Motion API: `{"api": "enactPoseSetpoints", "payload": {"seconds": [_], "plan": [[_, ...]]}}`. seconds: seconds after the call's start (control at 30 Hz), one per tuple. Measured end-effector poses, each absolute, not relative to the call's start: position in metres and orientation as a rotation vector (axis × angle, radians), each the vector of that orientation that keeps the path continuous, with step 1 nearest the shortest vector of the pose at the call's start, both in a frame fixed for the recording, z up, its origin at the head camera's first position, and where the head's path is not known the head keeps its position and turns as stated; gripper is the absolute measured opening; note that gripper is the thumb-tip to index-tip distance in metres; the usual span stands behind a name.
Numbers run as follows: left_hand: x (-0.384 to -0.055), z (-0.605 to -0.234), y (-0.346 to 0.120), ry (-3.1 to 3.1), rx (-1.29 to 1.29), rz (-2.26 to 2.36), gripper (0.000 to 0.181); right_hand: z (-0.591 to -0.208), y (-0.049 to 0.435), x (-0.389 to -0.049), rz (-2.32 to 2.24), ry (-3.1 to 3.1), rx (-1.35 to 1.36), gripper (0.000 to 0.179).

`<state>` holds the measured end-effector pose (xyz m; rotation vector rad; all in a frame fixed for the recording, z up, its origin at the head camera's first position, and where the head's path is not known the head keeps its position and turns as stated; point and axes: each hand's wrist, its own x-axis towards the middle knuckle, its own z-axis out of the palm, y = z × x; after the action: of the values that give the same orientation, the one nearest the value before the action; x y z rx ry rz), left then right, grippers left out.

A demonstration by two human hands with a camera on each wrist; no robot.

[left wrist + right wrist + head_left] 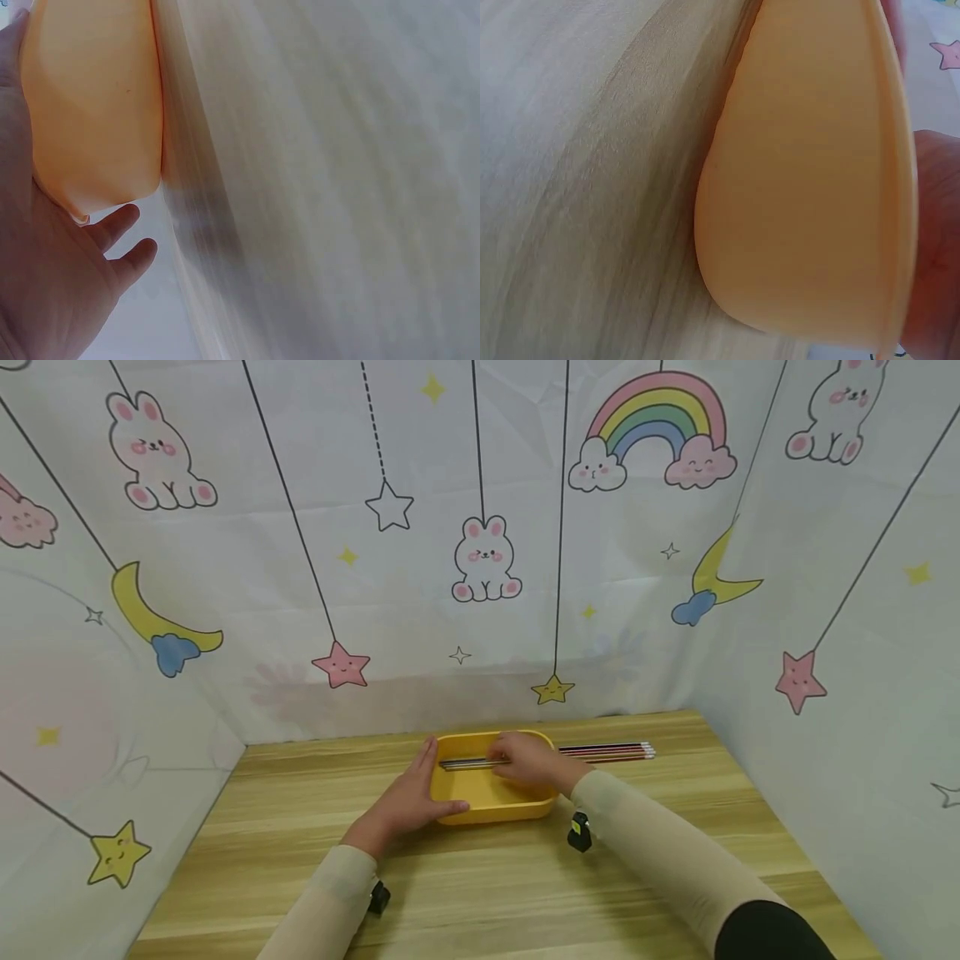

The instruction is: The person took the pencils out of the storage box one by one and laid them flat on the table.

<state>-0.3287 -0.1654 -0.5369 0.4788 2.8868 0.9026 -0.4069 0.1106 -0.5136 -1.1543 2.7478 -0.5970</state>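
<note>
A yellow tray point(491, 815) sits on the wood-patterned table. My left hand point(405, 797) rests at its near-left corner, fingers straight along the left side and thumb laid on the front rim. In the left wrist view, two fingers of the left hand point(60, 262) reach past the tray's side point(94, 105). My right hand point(528, 762) is over the inside of the tray, curled fingers pinching several thin pencils point(465, 765) whose ends point left. The tray wall point(802, 187) hides most of the right hand point(937, 247) in the right wrist view.
More pencils point(611, 751) with white ends lie on the table point(480, 893) just right of the tray, partly hidden by the right hand and rim. White printed cloth walls point(420, 635) stand behind and at both sides.
</note>
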Motion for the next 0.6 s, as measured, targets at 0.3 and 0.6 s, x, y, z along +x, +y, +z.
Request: {"api": "enactPoseSetpoints", "payload": {"seconds": [0.3, 0.6], "plan": [[-0.329, -0.539, -0.166, 2.887, 0.494, 0.914, 0.136, -0.520, 0.105, -0.408, -0.636, 2.711, -1.154, 0.019], [-0.330, -0.538, -0.166, 2.885, 0.488, 0.918, 0.135, -0.526, 0.103, -0.408, -0.584, 2.757, -1.201, 0.018]]}}
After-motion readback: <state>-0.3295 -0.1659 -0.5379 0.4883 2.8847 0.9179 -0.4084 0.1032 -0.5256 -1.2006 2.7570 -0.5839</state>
